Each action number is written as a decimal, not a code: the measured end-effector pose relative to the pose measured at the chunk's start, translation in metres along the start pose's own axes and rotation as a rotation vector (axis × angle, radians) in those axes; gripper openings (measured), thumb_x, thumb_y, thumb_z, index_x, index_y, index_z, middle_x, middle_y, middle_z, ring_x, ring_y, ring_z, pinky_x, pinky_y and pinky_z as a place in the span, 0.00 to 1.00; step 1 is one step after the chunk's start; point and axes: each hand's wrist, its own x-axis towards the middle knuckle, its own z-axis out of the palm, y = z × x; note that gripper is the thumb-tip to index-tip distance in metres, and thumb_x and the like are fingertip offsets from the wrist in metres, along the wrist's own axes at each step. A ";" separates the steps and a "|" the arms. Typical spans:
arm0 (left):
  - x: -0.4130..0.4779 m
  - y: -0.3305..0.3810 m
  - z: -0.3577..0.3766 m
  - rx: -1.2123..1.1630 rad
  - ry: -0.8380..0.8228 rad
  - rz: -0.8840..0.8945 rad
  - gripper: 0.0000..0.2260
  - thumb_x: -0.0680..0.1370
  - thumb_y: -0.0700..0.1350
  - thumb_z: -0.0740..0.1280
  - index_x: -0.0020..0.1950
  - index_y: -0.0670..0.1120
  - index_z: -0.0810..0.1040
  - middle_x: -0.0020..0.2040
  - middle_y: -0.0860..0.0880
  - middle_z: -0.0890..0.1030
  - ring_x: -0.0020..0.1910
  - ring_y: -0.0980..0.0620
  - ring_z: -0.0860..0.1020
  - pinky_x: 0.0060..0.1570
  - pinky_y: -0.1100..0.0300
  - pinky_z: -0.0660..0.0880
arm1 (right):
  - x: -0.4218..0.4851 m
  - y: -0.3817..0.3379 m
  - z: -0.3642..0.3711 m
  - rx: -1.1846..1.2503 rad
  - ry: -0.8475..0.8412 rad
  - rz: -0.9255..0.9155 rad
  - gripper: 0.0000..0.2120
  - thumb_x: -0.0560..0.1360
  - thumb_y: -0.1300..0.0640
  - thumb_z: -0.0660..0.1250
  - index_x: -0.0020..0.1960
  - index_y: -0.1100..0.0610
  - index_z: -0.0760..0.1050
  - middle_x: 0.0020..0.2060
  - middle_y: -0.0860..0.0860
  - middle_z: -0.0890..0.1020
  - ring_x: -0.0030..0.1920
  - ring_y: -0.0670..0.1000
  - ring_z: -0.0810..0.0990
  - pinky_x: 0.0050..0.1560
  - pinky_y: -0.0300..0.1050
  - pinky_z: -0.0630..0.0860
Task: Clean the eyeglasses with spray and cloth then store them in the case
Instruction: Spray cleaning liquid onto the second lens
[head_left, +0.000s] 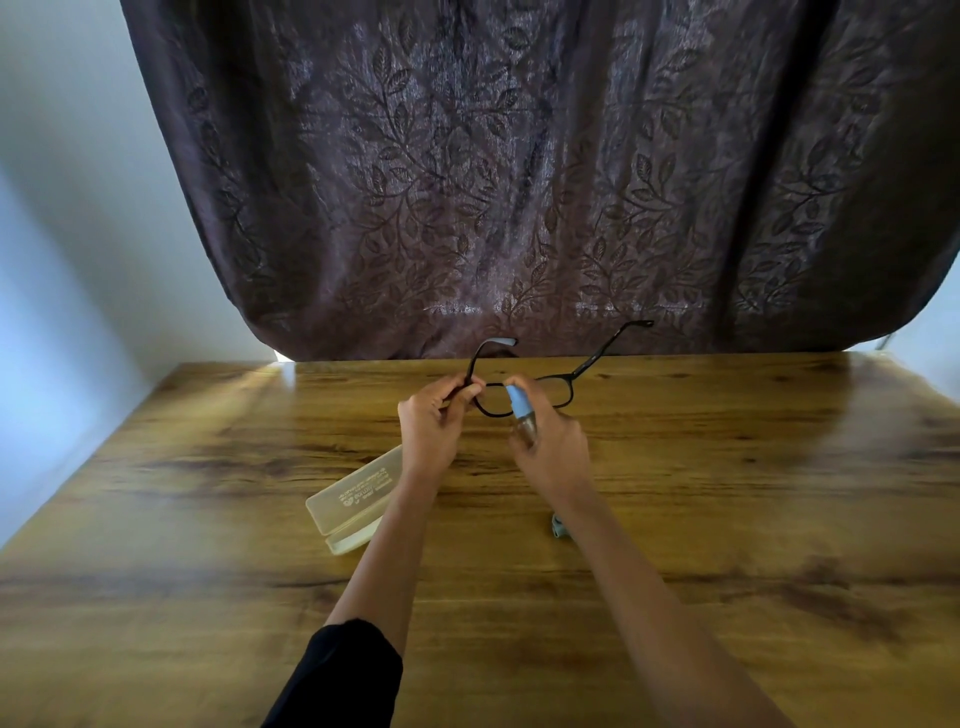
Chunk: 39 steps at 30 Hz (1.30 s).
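Black-framed eyeglasses with their temples unfolded are held above the wooden table. My left hand pinches the frame at its left hinge. My right hand grips a small spray bottle with a blue top, its nozzle close to the left lens. A translucent cream eyeglass case lies shut on the table under my left wrist. A small blue-grey piece, perhaps the cloth or a cap, shows beside my right forearm, mostly hidden.
A dark brown leaf-patterned curtain hangs behind the table's far edge. A pale wall stands on the left. Bare wood spreads to the right and in front of the case.
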 end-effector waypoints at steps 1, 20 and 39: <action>0.000 0.000 0.000 -0.002 0.001 -0.001 0.05 0.76 0.39 0.67 0.47 0.42 0.82 0.40 0.49 0.84 0.40 0.57 0.82 0.44 0.66 0.78 | 0.000 0.000 -0.001 0.002 0.004 0.004 0.29 0.71 0.65 0.66 0.68 0.48 0.64 0.28 0.48 0.73 0.25 0.40 0.70 0.24 0.30 0.63; -0.003 0.003 -0.006 -0.017 0.004 -0.005 0.05 0.76 0.38 0.67 0.47 0.45 0.82 0.42 0.50 0.84 0.42 0.59 0.82 0.46 0.58 0.80 | 0.004 0.026 -0.032 -0.009 0.059 0.113 0.29 0.72 0.68 0.65 0.68 0.51 0.63 0.29 0.49 0.76 0.27 0.47 0.76 0.24 0.35 0.73; -0.007 0.003 -0.003 0.007 0.008 0.005 0.06 0.76 0.39 0.66 0.49 0.45 0.82 0.41 0.50 0.84 0.42 0.56 0.83 0.45 0.52 0.81 | -0.001 0.037 -0.032 0.173 0.136 0.145 0.25 0.72 0.66 0.66 0.66 0.58 0.60 0.30 0.48 0.76 0.25 0.47 0.74 0.23 0.39 0.74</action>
